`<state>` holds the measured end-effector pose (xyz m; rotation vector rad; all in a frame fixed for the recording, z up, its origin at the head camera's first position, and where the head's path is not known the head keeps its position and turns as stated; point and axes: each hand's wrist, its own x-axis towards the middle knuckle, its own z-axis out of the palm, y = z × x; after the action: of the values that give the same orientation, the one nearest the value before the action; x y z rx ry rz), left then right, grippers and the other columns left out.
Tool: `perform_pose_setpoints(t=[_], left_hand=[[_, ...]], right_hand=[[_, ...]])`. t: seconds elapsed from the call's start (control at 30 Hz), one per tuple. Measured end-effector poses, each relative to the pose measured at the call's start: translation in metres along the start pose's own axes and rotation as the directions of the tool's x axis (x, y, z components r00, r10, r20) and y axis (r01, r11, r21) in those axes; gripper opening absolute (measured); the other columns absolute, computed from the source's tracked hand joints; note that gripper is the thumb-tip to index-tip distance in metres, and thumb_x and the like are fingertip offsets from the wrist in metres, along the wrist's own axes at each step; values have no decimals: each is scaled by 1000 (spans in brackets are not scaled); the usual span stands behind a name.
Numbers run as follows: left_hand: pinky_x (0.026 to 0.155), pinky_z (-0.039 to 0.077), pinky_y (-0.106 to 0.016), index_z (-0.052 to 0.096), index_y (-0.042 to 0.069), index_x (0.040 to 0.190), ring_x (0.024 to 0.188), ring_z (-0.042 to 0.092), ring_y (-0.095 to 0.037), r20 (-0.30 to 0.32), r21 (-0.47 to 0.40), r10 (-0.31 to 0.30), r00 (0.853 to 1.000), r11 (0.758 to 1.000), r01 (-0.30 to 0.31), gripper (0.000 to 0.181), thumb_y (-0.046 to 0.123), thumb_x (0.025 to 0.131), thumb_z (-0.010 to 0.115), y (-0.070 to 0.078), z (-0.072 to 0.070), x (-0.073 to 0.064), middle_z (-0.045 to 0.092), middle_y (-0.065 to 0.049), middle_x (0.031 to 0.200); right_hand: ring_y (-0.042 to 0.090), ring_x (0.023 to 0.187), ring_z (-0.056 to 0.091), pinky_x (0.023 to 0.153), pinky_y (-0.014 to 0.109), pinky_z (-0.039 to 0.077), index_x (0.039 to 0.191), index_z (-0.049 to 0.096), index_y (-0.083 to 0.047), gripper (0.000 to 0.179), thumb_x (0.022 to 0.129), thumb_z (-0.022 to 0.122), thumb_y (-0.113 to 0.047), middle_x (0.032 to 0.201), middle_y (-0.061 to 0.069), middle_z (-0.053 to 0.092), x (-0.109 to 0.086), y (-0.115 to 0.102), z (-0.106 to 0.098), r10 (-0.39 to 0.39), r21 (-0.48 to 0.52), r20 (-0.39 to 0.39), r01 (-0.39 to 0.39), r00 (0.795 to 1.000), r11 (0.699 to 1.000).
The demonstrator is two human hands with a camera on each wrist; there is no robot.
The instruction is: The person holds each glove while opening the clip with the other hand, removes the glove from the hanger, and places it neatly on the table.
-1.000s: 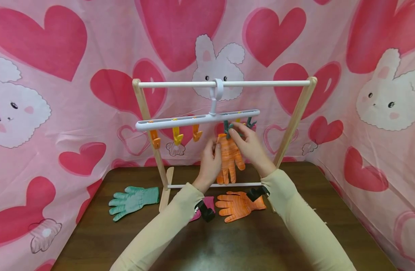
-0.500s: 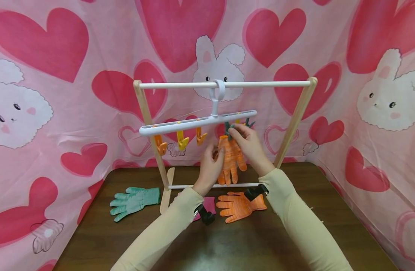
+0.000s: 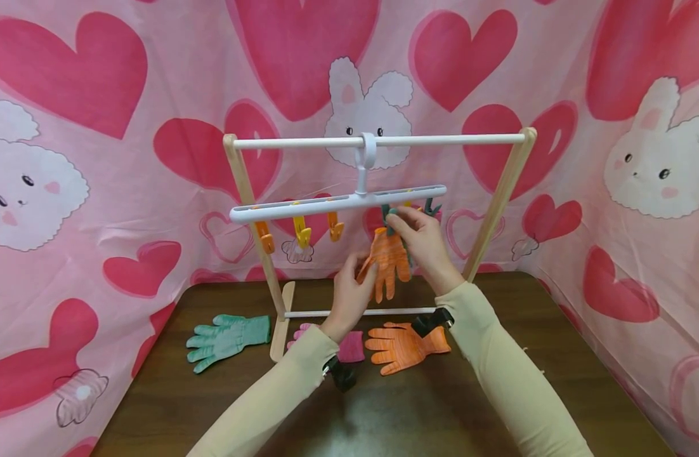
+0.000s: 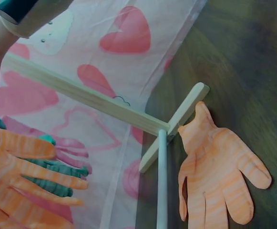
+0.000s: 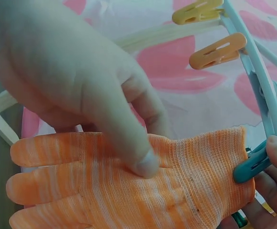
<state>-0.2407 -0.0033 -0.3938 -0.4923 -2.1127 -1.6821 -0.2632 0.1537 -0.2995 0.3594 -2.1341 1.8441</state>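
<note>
An orange striped knit glove (image 3: 391, 259) hangs fingers down from a white hanger (image 3: 309, 208), its cuff at a dark green clothespin (image 5: 249, 168). My right hand (image 3: 424, 241) pinches that clothespin between thumb and fingers. Lower down, my left hand (image 3: 352, 292) holds the glove's side edge, thumb in front and fingers behind. The right wrist view shows the left thumb (image 5: 145, 162) lying on the glove near the cuff. Behind it, a pink glove (image 4: 71, 145) and a green glove (image 4: 57, 179) hang, partly covered in the left wrist view.
A wooden rack with a white top rod (image 3: 452, 139) carries the hanger. Orange and yellow clothespins (image 3: 302, 232) hang unused on its left half. A green glove (image 3: 226, 339), a pink glove (image 3: 352, 347) partly under the left forearm, and another orange glove (image 3: 406, 349) lie on the table.
My left hand has slid slightly down and draws the glove's edge outward to the left. The hanger has swung a little; my right hand keeps its pinch on the clothespin.
</note>
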Motion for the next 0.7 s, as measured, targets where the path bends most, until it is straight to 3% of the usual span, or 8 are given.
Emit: perform_pose_setpoints(t=[0.23,0.4,0.57,0.7], left_hand=[[88,56,-42,64,4,125,102,70,-26,-2,17,13,1000,1000,-13,23,15,104,64,-4,-3,-2,73,-12,114],[87,56,-42,65,5,124,101,70,-26,-7,14,14,1000,1000,-14,22,15,104,65,-6,-5,-4,73,-11,115],[81,55,-37,66,5,121,95,70,-26,-28,24,30,999,999,-29,20,14,103,66,-7,-6,-5,73,-12,110],[77,53,-32,66,5,120,92,69,-23,-28,13,35,999,999,-35,19,13,103,67,-6,-8,-6,74,-11,107]], right_hand=[[10,100,63,94,28,50,130,69,2,36,103,69,-21,110,0,73,1,0,2,24,32,-3,-23,1000,999],[10,103,63,98,31,50,132,69,2,37,102,69,-21,117,8,73,1,-1,4,35,23,4,-35,999,999],[12,106,62,102,34,49,133,68,2,37,103,68,-21,123,13,71,1,-1,4,44,17,9,-44,999,999],[10,106,62,103,35,48,132,68,3,37,103,68,-19,120,10,72,1,-1,4,46,24,5,-46,999,999]])
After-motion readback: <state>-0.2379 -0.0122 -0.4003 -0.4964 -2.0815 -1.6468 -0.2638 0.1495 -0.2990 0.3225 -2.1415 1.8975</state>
